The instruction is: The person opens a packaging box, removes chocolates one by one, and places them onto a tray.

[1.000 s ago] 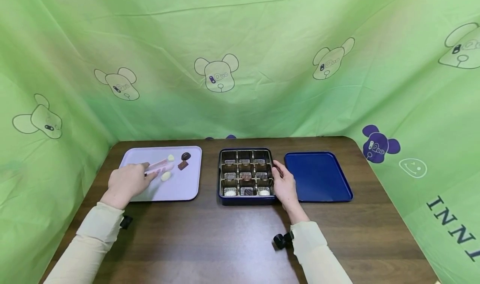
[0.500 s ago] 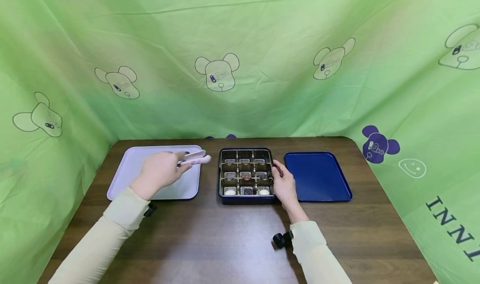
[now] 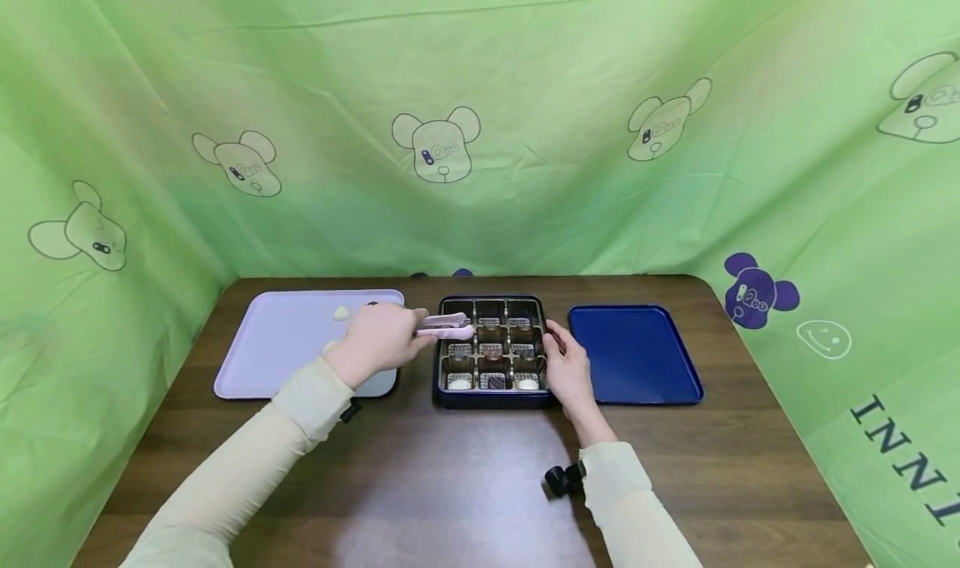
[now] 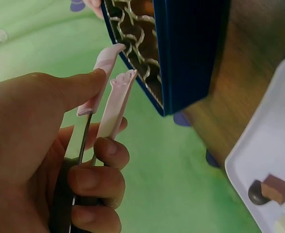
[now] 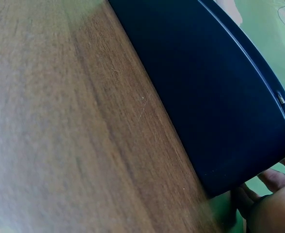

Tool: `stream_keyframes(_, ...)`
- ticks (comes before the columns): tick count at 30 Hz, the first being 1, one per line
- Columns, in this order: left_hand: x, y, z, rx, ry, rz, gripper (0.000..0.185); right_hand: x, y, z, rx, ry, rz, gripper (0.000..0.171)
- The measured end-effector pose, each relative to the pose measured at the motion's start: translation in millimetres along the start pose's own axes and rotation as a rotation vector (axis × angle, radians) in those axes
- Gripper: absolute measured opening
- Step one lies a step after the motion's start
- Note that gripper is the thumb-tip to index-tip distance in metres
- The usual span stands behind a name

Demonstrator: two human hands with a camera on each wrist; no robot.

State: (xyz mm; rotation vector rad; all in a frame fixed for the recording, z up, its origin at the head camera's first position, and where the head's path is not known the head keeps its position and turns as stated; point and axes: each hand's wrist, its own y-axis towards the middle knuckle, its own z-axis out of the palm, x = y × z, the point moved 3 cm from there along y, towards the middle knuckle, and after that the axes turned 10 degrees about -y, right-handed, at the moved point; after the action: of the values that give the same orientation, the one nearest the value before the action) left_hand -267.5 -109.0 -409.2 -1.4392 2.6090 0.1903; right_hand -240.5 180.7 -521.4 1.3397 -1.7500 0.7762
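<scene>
1. Head view: a pair of pink tongs (image 3: 444,326) is held by the left hand (image 3: 378,341), with the long axis nearly level and the tips pointed right, over the left column of the blue chocolate box (image 3: 491,351). The fingers of that hand are curled round the handles, and the two arms of the tongs are seen close together; whether anything is pinched between the tips cannot be told. The right hand (image 3: 567,366) is laid against the right edge of the box, fingers relaxed and only lightly bent, nothing gripped. A lilac tray (image 3: 292,343) lies left of the box and a blue lid (image 3: 634,353) right of it, all on the brown table (image 3: 450,476).

2. Left wrist view: the tongs (image 4: 108,97) are pointed away from the left hand (image 4: 50,160) towards the box (image 4: 181,48), the tips narrowly apart and bare. A brown chocolate (image 4: 276,188) is seen on the tray (image 4: 268,145).

3. Right wrist view: the dark blue side of the box (image 5: 215,107) fills the frame above the table (image 5: 60,121); fingertips (image 5: 278,179) are glimpsed at its edge.
</scene>
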Motion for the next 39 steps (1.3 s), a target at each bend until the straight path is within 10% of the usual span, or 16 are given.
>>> stream_keyframes(23,-41.0,29.8,20.4,0.052,0.158,0.055,0.035,1,-1,1,-0.017,0.004,0.004,0.04)
stream_keyframes(39,-73.4,62.3,29.9,0.274,0.319,0.04,0.022,2,-1,0,-0.017,0.014,0.007,0.04)
